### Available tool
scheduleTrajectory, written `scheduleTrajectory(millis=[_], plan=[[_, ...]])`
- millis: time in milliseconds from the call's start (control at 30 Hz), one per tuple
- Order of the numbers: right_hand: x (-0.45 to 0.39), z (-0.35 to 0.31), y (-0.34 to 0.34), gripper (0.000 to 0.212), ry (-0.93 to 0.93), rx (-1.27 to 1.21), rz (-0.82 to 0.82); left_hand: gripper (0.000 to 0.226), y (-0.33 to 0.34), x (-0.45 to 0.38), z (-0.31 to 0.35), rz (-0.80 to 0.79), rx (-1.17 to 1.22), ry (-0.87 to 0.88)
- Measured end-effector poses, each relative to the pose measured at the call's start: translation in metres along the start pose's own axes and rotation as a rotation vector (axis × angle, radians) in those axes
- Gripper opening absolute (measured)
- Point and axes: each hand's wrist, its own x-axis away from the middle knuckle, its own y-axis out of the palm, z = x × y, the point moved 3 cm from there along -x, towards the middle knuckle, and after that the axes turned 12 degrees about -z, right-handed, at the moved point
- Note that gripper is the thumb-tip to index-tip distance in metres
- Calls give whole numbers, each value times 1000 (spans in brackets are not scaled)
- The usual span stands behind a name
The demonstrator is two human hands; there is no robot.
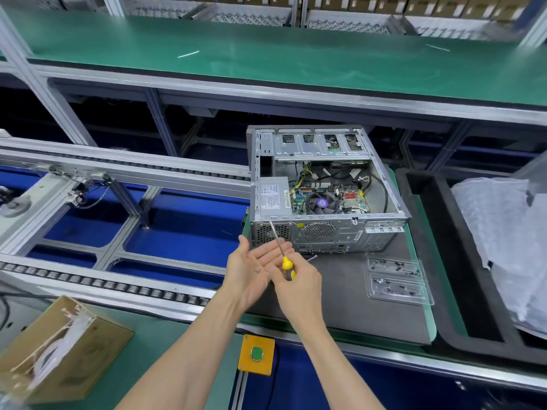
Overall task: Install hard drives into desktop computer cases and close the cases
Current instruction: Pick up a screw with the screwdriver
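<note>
Desktop computer case in grey steel (322,190) lies on its side, side panel off, on a dark grey mat (349,291) over a green-edged pallet (426,261), right of centre; motherboard, fan and cabling exposed; silver drive cage (316,143) at the far end, can't tell if a drive is seated; perforated rear panel faces near.

Left hand (251,270) palm up just near of the case's rear panel, fingers spread and loosely extended; a small silver screw (257,271) sits on the palm.

Right hand (296,282) wrapped around a screwdriver with yellow and black handle (287,266), fingers curled tight on the handle; thin shaft points far-left, across the left fingertips toward the rear panel's near-left corner.

Clear plastic blister tray with small dark screws (398,279) on the mat, right of the hands; yellow box with green push button (257,354) near edge; open cardboard box of white cable ties (59,347) near left; roller conveyor rails (118,170) left; crumpled translucent plastic bag (503,238) in a black foam tray far right.
</note>
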Motion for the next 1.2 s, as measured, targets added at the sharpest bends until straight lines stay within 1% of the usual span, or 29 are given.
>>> scheduleTrajectory(millis=[67,133,200,267,333,400,467,533,600,700,767,800,833,867,967,1033,1100,1200], plan=[[-2,4,0,29,-25,140,-48,88,6,-3,-12,-21,-22,-32],[-5,10,0,34,-22,287,-64,84,12,-7,-20,-24,-52,-43],[-6,16,-3,31,-14,314,-36,78,15,-10,-26,-23,-83,-56],[-8,21,-6,31,26,273,-48,74,16,-11,-31,-30,-110,-67],[-12,28,-9,30,84,187,-100,70,14,-10,-34,-51,-110,-76],[-13,33,-12,29,95,61,-139,62,12,-9,-37,-49,-88,-69],[-14,36,-17,33,83,-169,-118,46,8,-7,-40,-21,-144,-30],[-13,42,-23,41,140,-412,-82,26,1,-3,-42,19,-386,23],[-14,49,-25,41,212,-553,-84,15,-5,1,-46,33,-606,78],[-16,56,-22,24,284,-597,-111,13,-8,2,-44,84,-860,161],[-17,60,-22,19,321,-637,-122,17,-11,-1,-41,114,-1007,188],[-17,61,-22,18,332,-652,-131,18,-13,-3,-40,130,-1040,194],[-16,62,-23,17,333,-643,-141,17,-15,-4,-39,151,-1038,199],[-15,64,-25,19,323,-599,-152,16,-18,-5,-38,179,-987,204],[-8,71,-27,32,252,-359,-179,14,-24,-12,-36,252,-710,191],[-4,77,-27,25,218,-301,-217,17,-26,-17,-35,255,-561,190],[-1,81,-28,21,187,-262,-244,18,-27,-21,-33,250,-480,187],[-1,87,-31,24,157,-236,-259,14,-31,-24,-35,231,-460,137]])
